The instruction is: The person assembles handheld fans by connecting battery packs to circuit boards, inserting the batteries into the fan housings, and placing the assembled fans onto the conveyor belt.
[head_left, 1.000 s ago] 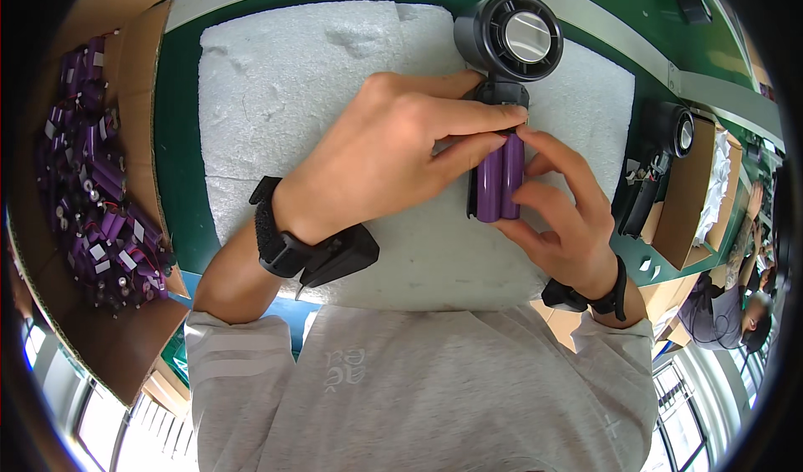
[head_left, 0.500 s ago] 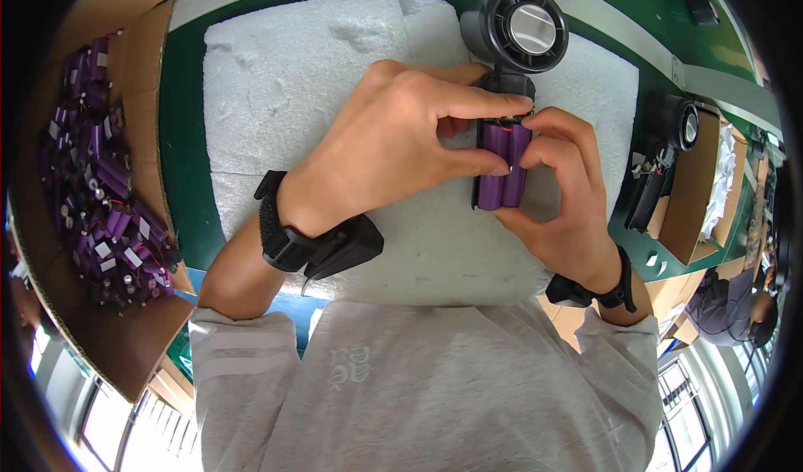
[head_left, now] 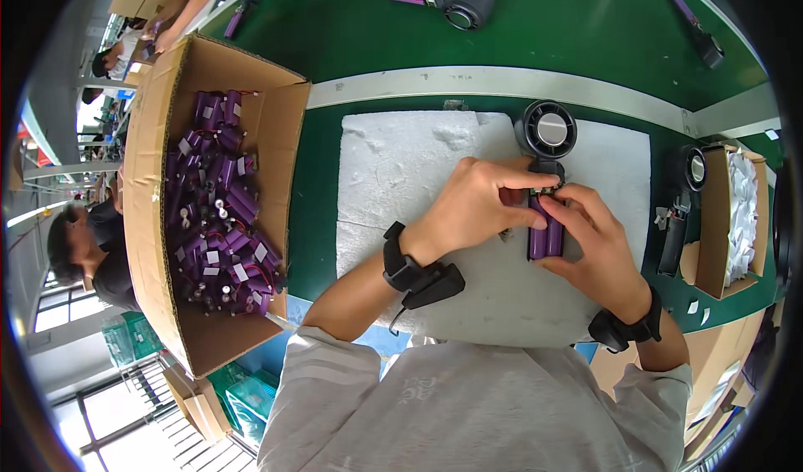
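Head turned further left since the earlier frame, the worker (head_left: 460,413) keeps the black handheld fan (head_left: 549,130) over white foam (head_left: 393,171), presumably for cushioning. Left hand (head_left: 470,206) pinches narrowly across its handle (head_left: 554,171), apparently steadying it; right hand (head_left: 604,248) curls round the purple cells (head_left: 548,236), seemingly to keep them seated.

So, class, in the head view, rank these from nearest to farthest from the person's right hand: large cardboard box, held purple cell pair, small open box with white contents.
1. Purple cell pair: at the right hand, touched by its fingers.
2. Small open box: off to the right.
3. Large cardboard box: farthest, across on the left.
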Available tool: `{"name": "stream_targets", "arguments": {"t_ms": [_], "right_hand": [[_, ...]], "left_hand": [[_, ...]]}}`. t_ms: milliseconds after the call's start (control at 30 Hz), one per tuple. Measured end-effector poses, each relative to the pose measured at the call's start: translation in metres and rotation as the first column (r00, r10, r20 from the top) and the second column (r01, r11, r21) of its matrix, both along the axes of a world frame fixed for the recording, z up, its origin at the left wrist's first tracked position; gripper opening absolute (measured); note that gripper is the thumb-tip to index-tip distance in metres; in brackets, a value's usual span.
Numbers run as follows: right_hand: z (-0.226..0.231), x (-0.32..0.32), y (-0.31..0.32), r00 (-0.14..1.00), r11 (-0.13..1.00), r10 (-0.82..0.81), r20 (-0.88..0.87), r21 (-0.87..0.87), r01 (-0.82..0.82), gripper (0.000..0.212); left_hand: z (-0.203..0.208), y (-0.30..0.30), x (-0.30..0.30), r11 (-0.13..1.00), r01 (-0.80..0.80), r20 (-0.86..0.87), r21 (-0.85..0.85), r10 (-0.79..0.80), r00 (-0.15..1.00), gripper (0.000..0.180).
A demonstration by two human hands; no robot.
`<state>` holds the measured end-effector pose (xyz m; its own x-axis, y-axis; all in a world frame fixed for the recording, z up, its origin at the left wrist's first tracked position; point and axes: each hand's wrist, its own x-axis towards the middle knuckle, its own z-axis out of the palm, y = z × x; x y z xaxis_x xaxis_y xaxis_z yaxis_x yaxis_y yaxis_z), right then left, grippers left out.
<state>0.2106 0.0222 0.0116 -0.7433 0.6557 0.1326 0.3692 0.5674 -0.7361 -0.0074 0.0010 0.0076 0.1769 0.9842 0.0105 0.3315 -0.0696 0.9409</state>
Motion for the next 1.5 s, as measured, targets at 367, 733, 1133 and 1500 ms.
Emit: {"name": "stream_targets", "arguments": {"t_ms": [367, 733, 1133, 1500], "right_hand": [[0.015, -0.016, -0.001, 0.988, 0.932, -0.021, 0.151, 0.361, -0.035, 0.074], [0.042, 0.003, 0.051, 0.867, 0.778, -0.496, 0.052, 0.471, 0.417, 0.06], [0.026, 0.094, 0.019, 0.666, 0.735, -0.677, 0.314, 0.254, 0.628, 0.057], [0.033, 0.025, 0.023, 0.963, 0.96, -0.259, -0.079, 0.086, 0.265, 0.053]], "left_hand": [[0.0, 0.004, -0.009, 0.999, 0.045, 0.05, 0.011, -0.046, 0.998, 0.058], [0.02, 0.013, -0.09, 0.869, -0.412, -0.294, 0.272, 0.483, 0.825, 0.041], [0.005, -0.073, -0.285, 0.776, -0.609, -0.851, 0.162, 0.422, 0.311, 0.052], [0.003, -0.075, -0.29, 0.686, -0.67, -0.774, 0.285, 0.577, 0.26, 0.045]]}}
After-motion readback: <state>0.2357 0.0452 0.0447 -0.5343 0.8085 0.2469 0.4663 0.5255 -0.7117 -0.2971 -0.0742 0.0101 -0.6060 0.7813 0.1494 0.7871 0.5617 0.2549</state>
